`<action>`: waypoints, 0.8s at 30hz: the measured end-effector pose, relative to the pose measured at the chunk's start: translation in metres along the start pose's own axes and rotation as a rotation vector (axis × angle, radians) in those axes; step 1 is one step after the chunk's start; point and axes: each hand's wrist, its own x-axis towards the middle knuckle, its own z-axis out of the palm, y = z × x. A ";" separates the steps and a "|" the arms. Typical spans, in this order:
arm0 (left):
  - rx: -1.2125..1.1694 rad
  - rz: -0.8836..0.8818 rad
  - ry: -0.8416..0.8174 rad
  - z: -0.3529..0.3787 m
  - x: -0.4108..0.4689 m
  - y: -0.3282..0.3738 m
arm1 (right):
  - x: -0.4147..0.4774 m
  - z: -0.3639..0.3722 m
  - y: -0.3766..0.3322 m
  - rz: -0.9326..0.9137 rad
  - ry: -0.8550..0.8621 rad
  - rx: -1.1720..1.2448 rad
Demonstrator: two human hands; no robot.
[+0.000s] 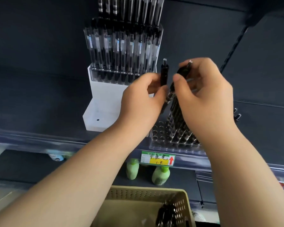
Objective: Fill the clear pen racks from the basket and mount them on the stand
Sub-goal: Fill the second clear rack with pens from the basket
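One black pen [164, 76] is held upright in curled fingers of left hand [141, 99] | pen bundle [177, 112] is clamped by right hand [206, 95] fingers — tips down in clear rack [159, 133] at shelf [39, 112] front edge

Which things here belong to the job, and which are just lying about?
Job: single black pen in left hand; black pens in right hand; clear plastic rack; white stand; beige perforated basket.
Lying about: two green bottles; green-yellow price tag.

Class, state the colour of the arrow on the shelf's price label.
Red arrow, clearest in the head view.
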 end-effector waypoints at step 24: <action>0.031 -0.082 0.050 0.010 0.002 -0.031 | 0.019 0.013 0.048 0.038 -0.138 -0.240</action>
